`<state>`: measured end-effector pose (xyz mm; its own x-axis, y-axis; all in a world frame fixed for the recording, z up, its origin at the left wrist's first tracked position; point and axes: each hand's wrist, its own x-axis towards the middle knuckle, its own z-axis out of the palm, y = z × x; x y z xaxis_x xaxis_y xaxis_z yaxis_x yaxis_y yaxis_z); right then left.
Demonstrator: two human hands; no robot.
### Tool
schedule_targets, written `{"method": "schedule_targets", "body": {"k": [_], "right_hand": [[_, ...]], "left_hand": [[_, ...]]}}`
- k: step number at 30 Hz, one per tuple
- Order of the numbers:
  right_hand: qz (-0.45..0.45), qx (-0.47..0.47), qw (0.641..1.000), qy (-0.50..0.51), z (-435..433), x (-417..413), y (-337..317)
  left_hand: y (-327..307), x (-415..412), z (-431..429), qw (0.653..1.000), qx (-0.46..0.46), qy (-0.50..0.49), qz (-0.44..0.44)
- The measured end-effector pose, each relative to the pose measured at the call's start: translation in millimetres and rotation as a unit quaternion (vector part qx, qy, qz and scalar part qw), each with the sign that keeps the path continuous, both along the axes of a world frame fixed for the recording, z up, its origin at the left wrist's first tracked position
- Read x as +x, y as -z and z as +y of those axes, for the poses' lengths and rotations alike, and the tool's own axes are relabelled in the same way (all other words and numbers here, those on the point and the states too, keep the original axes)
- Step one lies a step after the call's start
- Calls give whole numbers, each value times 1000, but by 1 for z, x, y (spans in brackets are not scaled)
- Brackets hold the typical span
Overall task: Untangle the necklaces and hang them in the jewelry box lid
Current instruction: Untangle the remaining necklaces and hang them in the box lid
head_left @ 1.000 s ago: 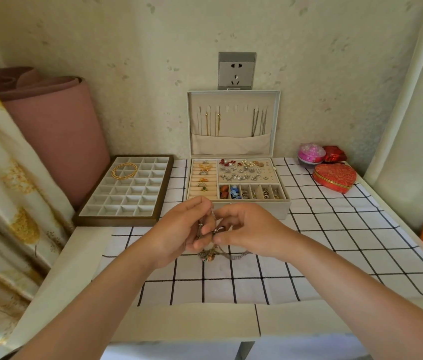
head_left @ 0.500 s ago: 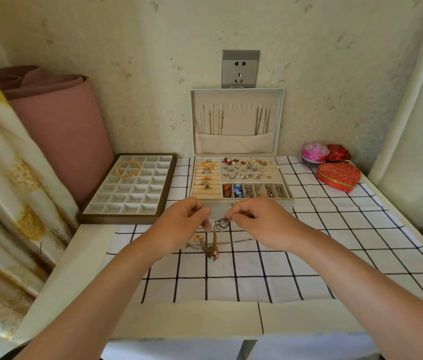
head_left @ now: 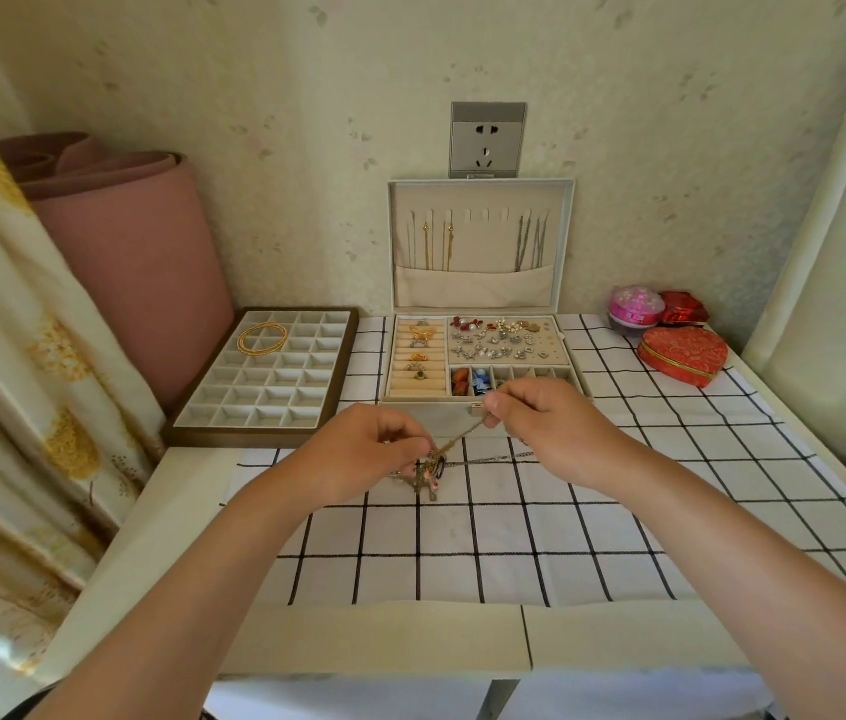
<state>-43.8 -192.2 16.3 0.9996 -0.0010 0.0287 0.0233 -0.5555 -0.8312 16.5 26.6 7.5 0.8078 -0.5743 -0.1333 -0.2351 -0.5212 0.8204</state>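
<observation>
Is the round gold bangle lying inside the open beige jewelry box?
No, the bangle lies in the brown-framed compartment tray left of the box.

A white cloth with black squares (head_left: 514, 537) covers the pale table (head_left: 369, 641). On the left in the middle of the frame sits a brown tray (head_left: 234, 437) with many little white boxes, and a gold ring of beads (head_left: 262, 337) lies in its far corner. Behind it stands a big pink roll (head_left: 135, 252), next to a flowery curtain (head_left: 5, 356). A grey wall plug (head_left: 487, 139) is at upper middle. At right sit a red heart box (head_left: 683, 358), a pink ball (head_left: 636, 304) and a small red box (head_left: 685, 307).
</observation>
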Motion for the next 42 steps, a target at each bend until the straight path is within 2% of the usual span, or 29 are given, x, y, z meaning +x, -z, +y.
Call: {"method": "schedule_targets", "body": {"k": [5,9,13,17,22,25,28,31,36,42], "right_hand": [[9,1,1000,3,-5,0,6],[72,-32,996,-33,-7,-6,-3],[157,-106,973,-132,-5,-12,-3],[216,-179,938,-206,2,-19,-2],[253,-218,912,-238,12,-24,-4],[227,-204,930,-207,17,-24,-7],[101,-203,966,-127,25,-20,5],[21,-239,964,-110,39,-16,23],[-7,-276,957,-89,55,-12,39],[64,-322,943,-60,35,-10,28]], "left_hand": [[2,2,3,999,11,-37,13],[-6,1,7,998,-18,-35,46],[-14,-3,14,993,87,67,43],[-18,-14,19,962,215,144,90],[-19,-12,21,957,231,150,91],[-15,-5,26,973,187,122,50],[-8,4,30,979,176,102,-29],[2,6,24,970,200,113,-80],[17,8,14,959,216,115,-144],[28,14,12,971,180,29,-158]]}}
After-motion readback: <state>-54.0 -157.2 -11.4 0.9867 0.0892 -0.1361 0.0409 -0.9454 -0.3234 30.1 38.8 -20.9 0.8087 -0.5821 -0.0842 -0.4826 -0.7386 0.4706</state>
